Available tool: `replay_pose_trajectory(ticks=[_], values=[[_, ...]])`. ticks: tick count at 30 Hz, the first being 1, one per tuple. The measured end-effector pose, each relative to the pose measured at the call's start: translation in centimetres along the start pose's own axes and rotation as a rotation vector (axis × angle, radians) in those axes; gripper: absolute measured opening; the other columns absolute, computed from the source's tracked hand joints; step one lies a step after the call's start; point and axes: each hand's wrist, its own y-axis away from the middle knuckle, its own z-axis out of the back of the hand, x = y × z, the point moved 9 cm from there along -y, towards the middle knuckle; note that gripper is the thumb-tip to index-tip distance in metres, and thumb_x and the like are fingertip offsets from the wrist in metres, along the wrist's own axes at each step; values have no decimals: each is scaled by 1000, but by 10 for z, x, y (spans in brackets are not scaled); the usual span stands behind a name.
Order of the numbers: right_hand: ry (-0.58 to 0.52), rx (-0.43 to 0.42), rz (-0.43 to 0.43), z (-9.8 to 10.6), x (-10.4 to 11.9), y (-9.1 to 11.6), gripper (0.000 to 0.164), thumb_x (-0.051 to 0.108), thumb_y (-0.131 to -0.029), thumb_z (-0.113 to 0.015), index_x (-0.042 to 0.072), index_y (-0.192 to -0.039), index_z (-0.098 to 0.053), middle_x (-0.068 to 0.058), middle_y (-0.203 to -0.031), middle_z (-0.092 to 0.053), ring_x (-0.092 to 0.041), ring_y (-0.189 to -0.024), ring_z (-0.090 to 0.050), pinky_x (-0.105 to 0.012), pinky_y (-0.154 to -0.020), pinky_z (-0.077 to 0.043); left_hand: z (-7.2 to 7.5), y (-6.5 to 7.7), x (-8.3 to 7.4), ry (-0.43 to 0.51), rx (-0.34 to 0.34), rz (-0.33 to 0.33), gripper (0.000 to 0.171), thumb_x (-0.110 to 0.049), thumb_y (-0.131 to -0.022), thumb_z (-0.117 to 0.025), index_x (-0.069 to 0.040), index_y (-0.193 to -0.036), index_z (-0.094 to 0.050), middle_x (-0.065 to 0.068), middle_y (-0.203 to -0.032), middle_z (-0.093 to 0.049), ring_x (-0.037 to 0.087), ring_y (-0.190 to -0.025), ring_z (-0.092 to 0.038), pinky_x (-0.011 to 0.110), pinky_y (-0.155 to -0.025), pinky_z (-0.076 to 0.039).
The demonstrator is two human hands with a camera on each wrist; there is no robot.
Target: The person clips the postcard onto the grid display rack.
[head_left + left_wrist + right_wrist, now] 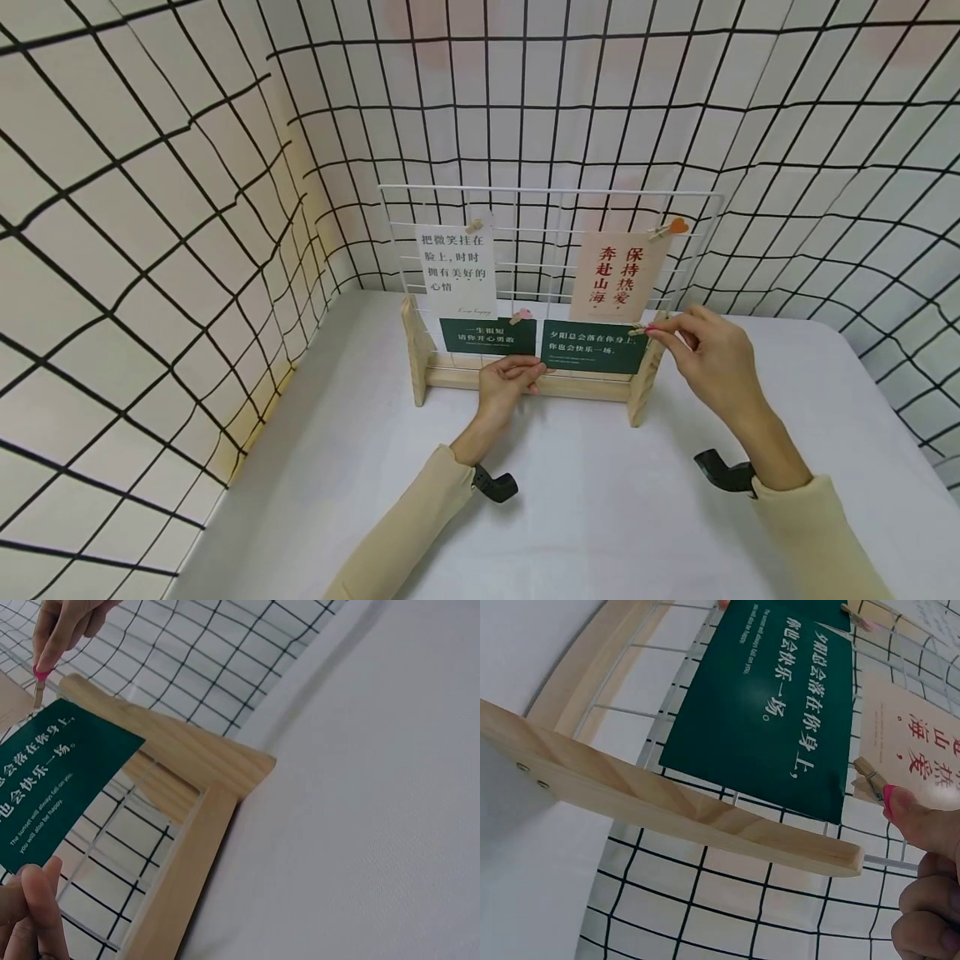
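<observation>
A green card point(592, 348) with white writing lies against the lower right of a white wire grid rack point(555, 192). My left hand point(510, 383) pinches its lower left corner between thumb and finger; the left wrist view shows those fingertips point(41, 889) at the card's corner. With thumb and finger, my right hand point(705, 354) pinches a small wooden clothespin point(870, 778) by its end. The clothespin's tip is at the card's top edge, near the right corner. Whether it bites the card, I cannot tell.
Another green card point(487, 337), a white card point(457, 275) and a pale pink card point(618, 275) hang on the rack by clothespins, one with an orange heart point(678, 226). Wooden feet point(414, 354) hold the rack on a white table point(345, 467). Black netting point(525, 108) stands behind.
</observation>
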Motion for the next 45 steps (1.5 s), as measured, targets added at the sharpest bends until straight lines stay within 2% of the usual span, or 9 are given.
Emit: replay_pose_trajectory(ticks=[8,15,26,36,40,45], values=[[90,41,59,-3,0,-11,13,6,-79,-88,3,-88,-80,1,-66,-44,-7,-60,-34,-21,-51,-21,0,1,-1,3,-20,-16,20,4,-90,-75,15,-107,-71,35,-103,-72,4,-49,-61,19,-57,-53],[127,107,45,-7,-2,-13,9,5,-81,-86,3,-85,-78,0,-67,-46,-12,-59,-39,-24,-49,-26,-9,0,2,20,-4,-36,20,4,-91,-75,15,-108,-71,36,-105,-71,4,-49,-60,18,-55,-54],[131,82,67,-8,1,-12,12,6,-80,-86,2,-89,-79,-2,-66,-54,-12,-58,-40,-23,-50,-26,-18,1,3,40,-7,-32,19,5,-92,-73,16,-107,-70,36,-105,-71,4,-49,-60,16,-54,-52],[137,73,33,-7,-1,-10,15,4,-79,-87,-1,-92,-80,-4,-65,-53,-15,-57,-41,-25,-50,-28,-19,2,3,58,-43,-11,17,5,-91,-74,14,-105,-71,34,-104,-73,5,-49,-60,16,-54,-51],[147,50,18,-4,-1,-10,18,4,-78,-88,-2,-94,-81,-5,-64,-53,-16,-57,-42,-25,-49,-28,-17,3,3,66,-81,0,15,5,-90,-75,12,-103,-73,30,-101,-76,9,-55,-67,17,-55,-53],[154,13,-7,1,-1,-8,18,7,-80,-88,-1,-94,-81,-5,-63,-51,-15,-58,-40,-24,-50,-26,-9,7,5,57,-128,32,14,4,-89,-77,8,-101,-73,23,-99,-78,19,-77,-79,19,-59,-57]])
